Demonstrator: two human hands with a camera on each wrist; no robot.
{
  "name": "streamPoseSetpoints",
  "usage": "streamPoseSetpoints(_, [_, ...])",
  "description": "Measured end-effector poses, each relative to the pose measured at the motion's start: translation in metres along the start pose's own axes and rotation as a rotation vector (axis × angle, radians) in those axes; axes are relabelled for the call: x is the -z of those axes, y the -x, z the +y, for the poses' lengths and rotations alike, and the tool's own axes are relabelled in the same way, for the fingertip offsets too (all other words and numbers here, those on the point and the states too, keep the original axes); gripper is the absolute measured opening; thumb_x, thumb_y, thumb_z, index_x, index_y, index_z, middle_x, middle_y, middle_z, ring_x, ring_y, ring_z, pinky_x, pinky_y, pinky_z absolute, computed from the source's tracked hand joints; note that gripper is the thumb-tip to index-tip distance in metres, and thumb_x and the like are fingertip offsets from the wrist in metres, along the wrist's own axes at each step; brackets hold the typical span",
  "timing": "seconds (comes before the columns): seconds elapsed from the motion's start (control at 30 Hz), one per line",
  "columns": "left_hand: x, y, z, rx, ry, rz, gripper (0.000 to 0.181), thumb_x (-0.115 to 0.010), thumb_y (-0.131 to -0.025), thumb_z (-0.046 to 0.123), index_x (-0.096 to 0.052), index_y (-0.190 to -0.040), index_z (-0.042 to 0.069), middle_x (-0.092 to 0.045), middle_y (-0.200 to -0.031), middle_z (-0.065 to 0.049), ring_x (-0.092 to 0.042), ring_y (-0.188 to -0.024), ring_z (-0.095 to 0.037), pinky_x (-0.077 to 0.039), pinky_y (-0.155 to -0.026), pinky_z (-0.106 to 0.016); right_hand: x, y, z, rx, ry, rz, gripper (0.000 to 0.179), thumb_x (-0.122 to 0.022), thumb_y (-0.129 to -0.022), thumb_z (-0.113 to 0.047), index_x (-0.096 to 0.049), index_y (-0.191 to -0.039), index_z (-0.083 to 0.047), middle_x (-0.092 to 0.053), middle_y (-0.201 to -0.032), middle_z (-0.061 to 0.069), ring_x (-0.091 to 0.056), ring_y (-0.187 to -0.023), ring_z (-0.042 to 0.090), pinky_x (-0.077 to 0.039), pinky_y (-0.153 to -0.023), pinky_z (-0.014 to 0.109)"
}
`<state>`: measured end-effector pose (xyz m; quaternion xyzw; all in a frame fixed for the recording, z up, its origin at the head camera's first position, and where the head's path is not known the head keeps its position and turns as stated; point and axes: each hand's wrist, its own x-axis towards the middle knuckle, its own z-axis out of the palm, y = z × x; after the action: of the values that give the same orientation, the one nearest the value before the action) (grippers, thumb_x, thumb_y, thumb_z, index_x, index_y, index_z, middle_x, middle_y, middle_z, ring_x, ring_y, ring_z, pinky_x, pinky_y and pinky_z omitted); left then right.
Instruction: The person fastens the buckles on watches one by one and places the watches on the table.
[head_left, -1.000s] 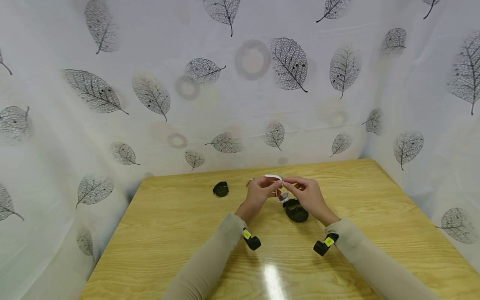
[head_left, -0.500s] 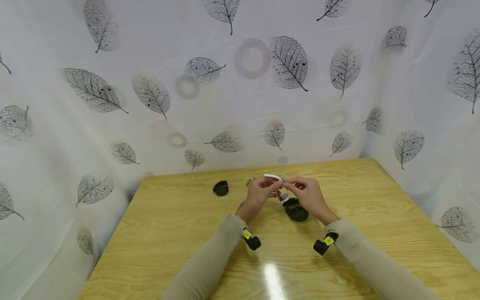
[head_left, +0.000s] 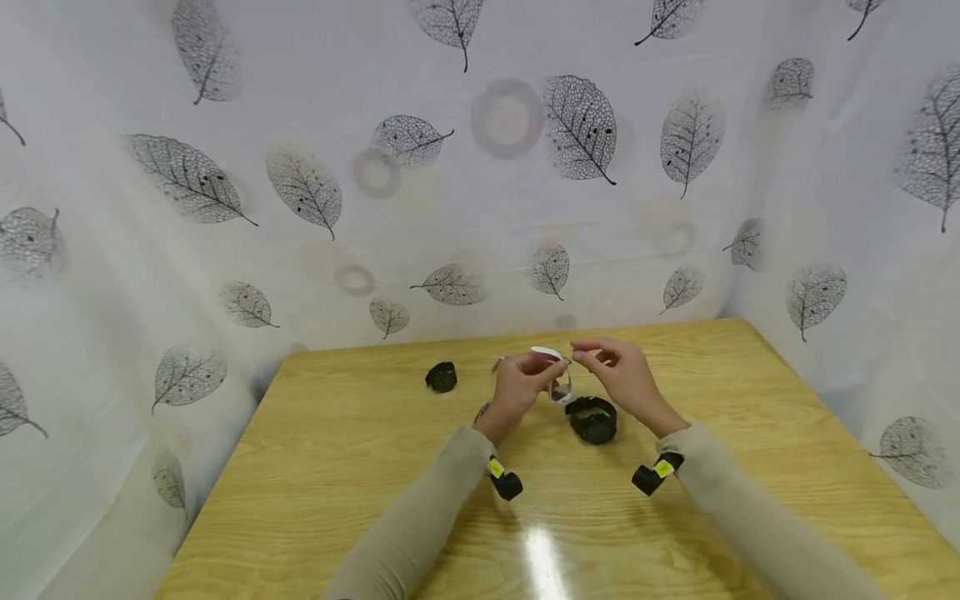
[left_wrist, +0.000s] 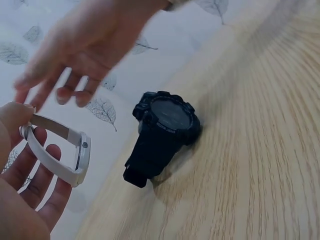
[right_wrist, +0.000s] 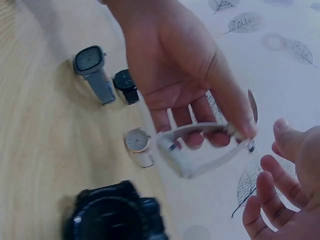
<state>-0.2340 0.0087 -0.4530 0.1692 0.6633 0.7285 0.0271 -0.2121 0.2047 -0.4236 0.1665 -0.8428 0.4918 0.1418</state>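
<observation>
My left hand (head_left: 517, 387) pinches the strap of a white wristwatch (left_wrist: 81, 157) between thumb and fingers. The strap forms a loop, with the case hanging at its lower end; one strap end sticks out past the thumb in the right wrist view. Just right of the watch, my right hand (head_left: 628, 382) is apart from it, fingers loosely bent and nothing between them. A chunky black wristwatch (head_left: 597, 427) rests on the table below the two hands, its strap looped.
Beyond the left hand, a grey square-faced watch (right_wrist: 90, 59), a smaller black watch (right_wrist: 125, 80) and a small round light-faced watch (right_wrist: 137, 140) lie on the wooden table (head_left: 360, 500). A leaf-patterned curtain (head_left: 480, 208) hangs behind and at both sides.
My right hand has let go of the white watch's strap and moved slightly up and right. The left hand keeps its hold, nearly still.
</observation>
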Motion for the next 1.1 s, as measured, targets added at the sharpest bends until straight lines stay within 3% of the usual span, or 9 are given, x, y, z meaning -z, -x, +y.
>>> streamPoseSetpoints(0.13, [-0.003, -0.001, -0.001, -0.040, -0.065, -0.015, 0.021, -0.079, -0.093, 0.030, -0.081, -0.101, 0.011, -0.072, -0.088, -0.025, -0.064, -0.066, -0.022, -0.059, -0.067, -0.045, 0.001, -0.011, -0.012, 0.033, 0.065, -0.067, 0.030, -0.070, -0.100, -0.034, -0.074, -0.126, -0.020, -0.070, -0.115, 0.004, -0.065, -0.082, 0.019, -0.053, -0.062, 0.032])
streamPoseSetpoints(0.37, [-0.004, -0.001, -0.007, -0.076, -0.100, -0.002, 0.021, -0.079, -0.094, 0.026, -0.082, -0.107, 0.009, -0.076, -0.084, -0.007, -0.066, -0.069, -0.016, -0.055, -0.065, -0.050, -0.007, -0.019, -0.021, 0.094, 0.133, -0.147, 0.024, -0.072, -0.099, -0.026, -0.077, -0.118, -0.013, -0.063, -0.105, 0.006, -0.057, -0.080, 0.019, -0.050, -0.066, 0.035])
streamPoseSetpoints(0.6, [-0.001, -0.001, -0.008, -0.092, -0.137, 0.012, 0.023, -0.079, -0.093, 0.030, -0.082, -0.108, 0.013, -0.076, -0.082, -0.005, -0.064, -0.068, -0.014, -0.053, -0.060, -0.038, -0.012, -0.018, -0.022, 0.072, 0.104, -0.128, 0.018, -0.071, -0.100, -0.024, -0.078, -0.113, -0.014, -0.069, -0.114, 0.008, -0.064, -0.083, 0.021, -0.054, -0.067, 0.037])
streamPoseSetpoints(0.87, [0.001, 0.002, -0.006, -0.054, -0.185, 0.034, 0.017, -0.080, -0.093, 0.029, -0.082, -0.107, 0.019, -0.077, -0.087, 0.002, -0.068, -0.073, -0.014, -0.060, -0.071, -0.053, -0.007, -0.013, -0.017, 0.017, 0.002, -0.080, 0.023, -0.064, -0.104, -0.023, -0.073, -0.121, -0.010, -0.071, -0.112, 0.008, -0.065, -0.081, 0.022, -0.055, -0.066, 0.033])
streamPoseSetpoints(1.1, [0.005, 0.004, -0.001, -0.075, -0.179, 0.013, 0.015, -0.079, -0.093, 0.022, -0.081, -0.106, 0.014, -0.078, -0.089, -0.001, -0.072, -0.075, -0.017, -0.062, -0.067, -0.037, -0.002, -0.011, -0.012, -0.010, -0.193, -0.037, 0.024, -0.063, -0.105, -0.019, -0.070, -0.122, -0.004, -0.070, -0.107, 0.016, -0.068, -0.083, 0.019, -0.061, -0.074, 0.035])
